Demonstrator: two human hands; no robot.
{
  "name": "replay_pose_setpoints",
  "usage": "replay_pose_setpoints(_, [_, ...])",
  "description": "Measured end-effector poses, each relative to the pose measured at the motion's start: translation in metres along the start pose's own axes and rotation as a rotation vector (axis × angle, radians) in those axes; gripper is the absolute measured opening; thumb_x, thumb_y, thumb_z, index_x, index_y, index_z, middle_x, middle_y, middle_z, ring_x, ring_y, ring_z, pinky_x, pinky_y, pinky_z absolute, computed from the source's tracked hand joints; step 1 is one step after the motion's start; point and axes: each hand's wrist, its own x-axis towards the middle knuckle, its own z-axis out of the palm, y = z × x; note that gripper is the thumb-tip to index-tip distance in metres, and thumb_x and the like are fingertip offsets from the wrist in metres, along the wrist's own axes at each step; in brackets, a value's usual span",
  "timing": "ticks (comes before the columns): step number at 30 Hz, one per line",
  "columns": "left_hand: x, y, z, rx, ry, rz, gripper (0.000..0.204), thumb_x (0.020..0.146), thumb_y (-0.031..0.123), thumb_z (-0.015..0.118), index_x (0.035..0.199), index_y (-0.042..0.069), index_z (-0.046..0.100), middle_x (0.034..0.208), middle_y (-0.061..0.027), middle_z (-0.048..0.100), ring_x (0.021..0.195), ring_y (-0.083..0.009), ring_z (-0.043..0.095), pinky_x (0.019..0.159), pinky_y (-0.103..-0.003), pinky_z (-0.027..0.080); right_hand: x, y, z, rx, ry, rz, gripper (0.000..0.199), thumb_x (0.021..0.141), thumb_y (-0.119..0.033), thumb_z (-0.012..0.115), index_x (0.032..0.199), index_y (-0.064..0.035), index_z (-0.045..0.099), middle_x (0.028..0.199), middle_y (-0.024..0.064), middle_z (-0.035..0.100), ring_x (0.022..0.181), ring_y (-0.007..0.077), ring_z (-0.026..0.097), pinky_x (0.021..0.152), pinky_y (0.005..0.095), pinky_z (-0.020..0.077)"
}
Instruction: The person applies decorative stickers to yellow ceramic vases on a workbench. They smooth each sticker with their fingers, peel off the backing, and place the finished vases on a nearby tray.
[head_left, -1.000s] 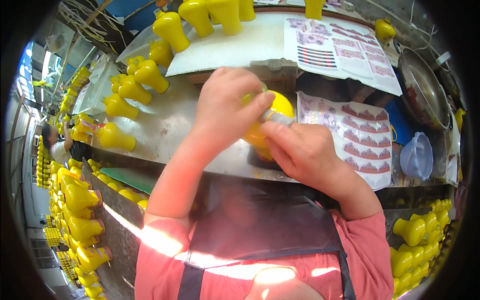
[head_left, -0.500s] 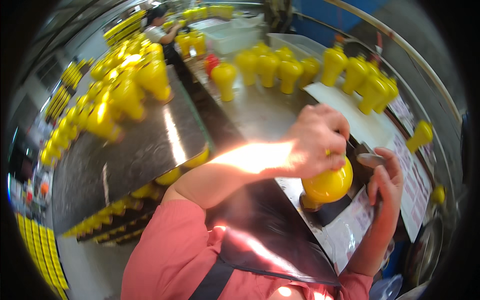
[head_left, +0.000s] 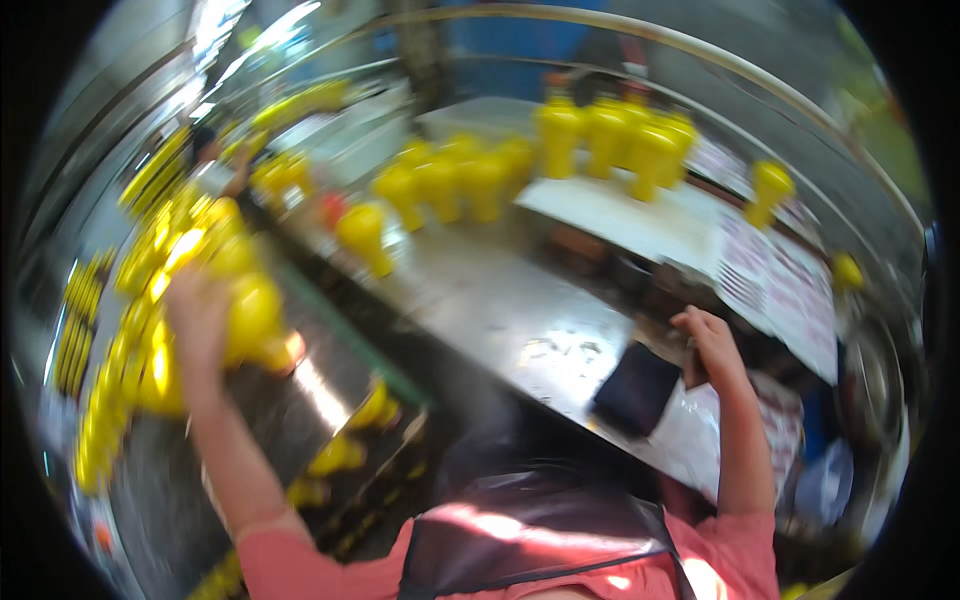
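Observation:
My left hand (head_left: 197,315) reaches out over the dark board on the left, among several glossy yellow vase-shaped bottles. A yellow bottle (head_left: 255,312) stands right beside it. Motion smears the fingers, so whether they grip a bottle does not show. Over the right end of the metal bench (head_left: 480,300) is my right hand (head_left: 712,345), fingers curled together. A narrow brownish thing shows just under it, too unclear to name. A dark square pad (head_left: 637,388) lies on the bench to the left of this hand.
More yellow bottles (head_left: 440,188) stand along the bench's far side, others (head_left: 650,155) on a white board (head_left: 620,215). Printed sheets (head_left: 765,265) lie at right. Another person (head_left: 212,175) works at the far left. A pale rail (head_left: 700,50) curves behind.
My left hand has gone from the bench to the bottles on the left board. The bottle it gripped is gone from the bench. My view has turned; my right hand stays near the bench.

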Motion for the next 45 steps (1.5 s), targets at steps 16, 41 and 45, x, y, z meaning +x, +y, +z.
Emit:
replay_pose_setpoints(16, [0.031,-0.022,-0.03,0.561,-0.121,-0.308,0.029,0.096,0.023,0.067,0.117,0.002,0.064,0.111,-0.0162,0.067,0.1,-0.0347,0.063,0.092,-0.042,0.05,-0.092,0.079,-0.059,-0.81,0.546,-0.102,0.029,0.096,-0.026,0.063,0.104,0.0002,0.073,0.1,0.0232,0.07,0.095,0.0409,0.067,0.085,0.0466,0.0524])
replay_pose_setpoints(41, [0.235,0.436,0.349,-0.992,-1.29,0.58,0.037,0.091,0.026,0.071,0.121,0.005,0.069,0.109,-0.0172,0.073,0.099,-0.0284,0.071,0.088,-0.037,0.054,0.267,-0.146,-0.001,0.043,-0.33,-0.238,0.045,0.11,-0.034,0.047,0.137,0.0,0.058,0.115,0.0102,0.067,0.094,0.0168,0.069,0.079,0.0305,0.0552])
replay_pose_setpoints(45, [0.2,0.441,0.355,-1.279,-1.353,0.248,0.019,0.09,0.022,0.072,0.1,0.006,0.071,0.091,-0.0109,0.075,0.085,-0.0258,0.072,0.077,-0.038,0.055,0.231,-0.145,0.013,0.356,-0.383,-0.05,0.044,0.108,-0.027,0.05,0.145,-0.003,0.051,0.117,0.0118,0.066,0.093,0.018,0.071,0.078,0.0315,0.0567])
